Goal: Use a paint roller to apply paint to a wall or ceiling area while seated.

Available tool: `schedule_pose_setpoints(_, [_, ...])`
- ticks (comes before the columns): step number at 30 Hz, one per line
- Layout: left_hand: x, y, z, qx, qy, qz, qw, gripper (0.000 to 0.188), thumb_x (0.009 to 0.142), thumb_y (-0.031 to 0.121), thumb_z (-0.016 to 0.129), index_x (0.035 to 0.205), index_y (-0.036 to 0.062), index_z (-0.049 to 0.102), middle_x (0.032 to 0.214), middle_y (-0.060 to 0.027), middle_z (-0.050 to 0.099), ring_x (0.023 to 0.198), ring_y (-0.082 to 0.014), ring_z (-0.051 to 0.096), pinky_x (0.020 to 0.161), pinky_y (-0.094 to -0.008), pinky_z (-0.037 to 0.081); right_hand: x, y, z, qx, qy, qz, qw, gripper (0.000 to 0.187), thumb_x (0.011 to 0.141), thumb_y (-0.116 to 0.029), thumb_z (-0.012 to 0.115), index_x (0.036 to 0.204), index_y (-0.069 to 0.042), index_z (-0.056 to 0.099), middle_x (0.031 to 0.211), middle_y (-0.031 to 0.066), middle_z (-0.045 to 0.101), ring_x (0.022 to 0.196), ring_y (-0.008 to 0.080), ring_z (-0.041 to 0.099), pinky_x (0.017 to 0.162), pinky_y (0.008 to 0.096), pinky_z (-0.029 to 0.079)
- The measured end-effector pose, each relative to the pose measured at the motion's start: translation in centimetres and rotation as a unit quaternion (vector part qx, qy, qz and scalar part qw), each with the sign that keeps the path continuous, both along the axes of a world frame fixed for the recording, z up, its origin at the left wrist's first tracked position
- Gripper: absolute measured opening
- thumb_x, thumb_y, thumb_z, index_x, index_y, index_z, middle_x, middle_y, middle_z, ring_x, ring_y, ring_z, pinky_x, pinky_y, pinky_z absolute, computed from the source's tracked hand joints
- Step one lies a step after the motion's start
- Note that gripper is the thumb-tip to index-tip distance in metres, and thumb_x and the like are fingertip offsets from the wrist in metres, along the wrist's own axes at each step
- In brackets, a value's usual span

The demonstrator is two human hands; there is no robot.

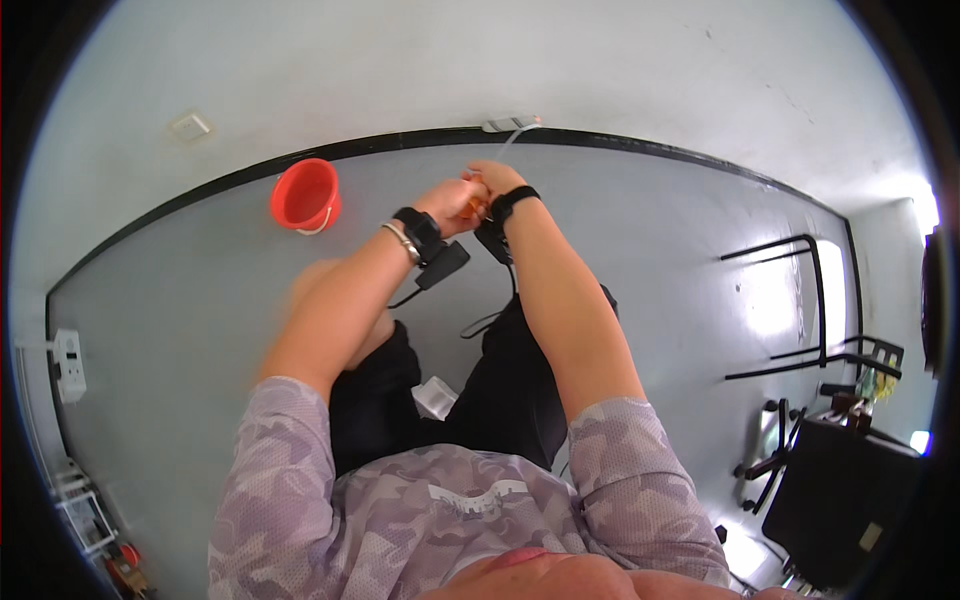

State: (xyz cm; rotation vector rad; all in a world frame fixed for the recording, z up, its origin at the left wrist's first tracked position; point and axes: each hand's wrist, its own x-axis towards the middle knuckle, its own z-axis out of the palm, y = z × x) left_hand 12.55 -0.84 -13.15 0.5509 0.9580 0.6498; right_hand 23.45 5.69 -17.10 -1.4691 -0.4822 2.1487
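Well out in front of me, my left hand (450,204) and my right hand (497,180) meet close to the wall. Both have their fingers curled around a small orange thing (469,208), mostly covered, so its kind cannot be made out. A thin whitish strip or cord (508,143) runs from beside my right hand toward a pale, long object (511,124) at the foot of the wall. Black boxes with cords hang by my wrists, one (445,266) below the left and another (492,241) below the right.
A red bucket (306,196) with a pale handle stands left of my hands near the wall. Between my legs lies a small whitish piece (435,398). Black metal legs (822,300) and a black office chair (840,500) stand at the right; a white power socket (70,366) is far left.
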Motion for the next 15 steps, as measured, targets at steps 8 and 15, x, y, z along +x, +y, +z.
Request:
schedule_pose_setpoints(8, [1.2,1.4,0.2,0.004,0.007,0.006,1.0,0.01,0.082,0.015,0.051,0.072,0.0128,0.048,0.062,0.0058,0.044,0.048,-0.0028,0.04,0.041,-0.0156,0.028,1.4,0.0,0.8,0.114,-0.092,-0.045,0.988,0.018,0.084,-0.02,0.054,0.078,-0.003,0.055,0.071,0.0085,0.055,0.058,0.0223,0.053,0.048,0.036,0.043])
schedule_pose_setpoints(15, [-6.6,1.2,2.2,0.023,0.023,-0.008,0.999,0.011,0.082,0.015,0.051,0.074,0.0076,0.049,0.062,0.0038,0.044,0.046,-0.0017,0.036,0.038,-0.0162,0.024,-6.0,-0.4,1.9,0.123,-0.027,-0.033,0.991,0.015,0.077,-0.012,0.052,0.077,0.002,0.059,0.064,0.0131,0.057,0.048,0.0236,0.052,0.042,0.0351,0.042])
